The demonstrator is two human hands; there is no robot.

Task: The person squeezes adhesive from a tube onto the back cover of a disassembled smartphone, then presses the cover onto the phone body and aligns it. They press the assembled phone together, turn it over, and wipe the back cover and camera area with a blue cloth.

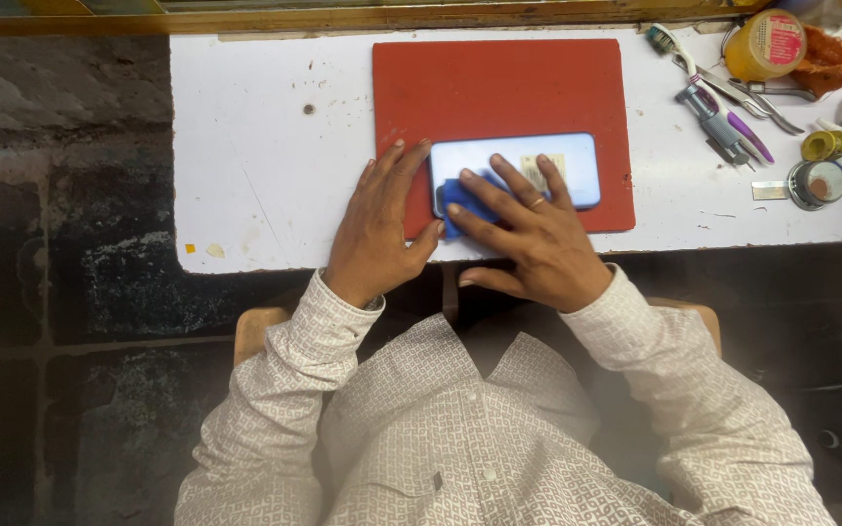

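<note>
A white table [246,146] runs across the top of the view, its near edge just above the person's chest and its left edge ending over dark floor. The left half of it is bare room. On it lies a red mat [499,88], its near edge close to the table's near edge. A phone [523,158] lies flat along the mat's near part, long side across. The left hand [377,229] lies open and flat against the phone's left end, fingers on the mat. The right hand [528,239] presses a blue cloth [460,200] onto the phone's left part, fingers spread. Tools [723,112] and small tins [816,180] crowd the table's right end, well apart from the mat.
</note>
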